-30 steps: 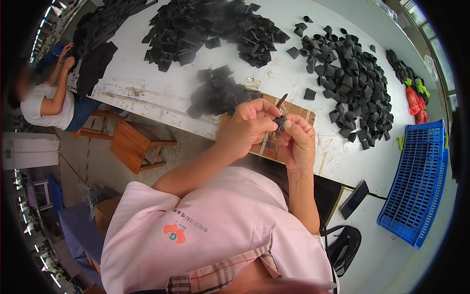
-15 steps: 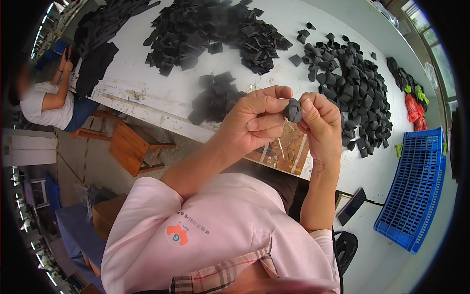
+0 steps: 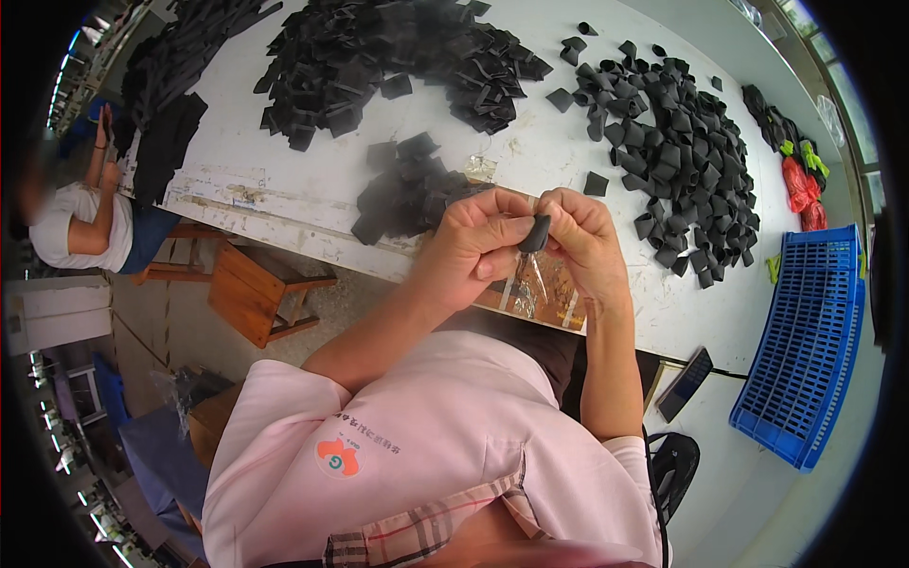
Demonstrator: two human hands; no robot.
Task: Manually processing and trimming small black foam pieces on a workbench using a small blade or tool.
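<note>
Black piece (image 3: 537, 235) sits between left hand (image 3: 475, 244) and right hand (image 3: 589, 242) — pinched.

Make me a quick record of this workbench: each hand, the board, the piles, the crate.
Left hand: pinching a small black fabric piece
Right hand: pinching the same piece
Below the hands: brown board
Right pile: black fabric loops
Far-side pile: flat black fabric pieces
Pile near left hand: black fabric pieces, partly blurred
Far right: blue plastic crate
</note>
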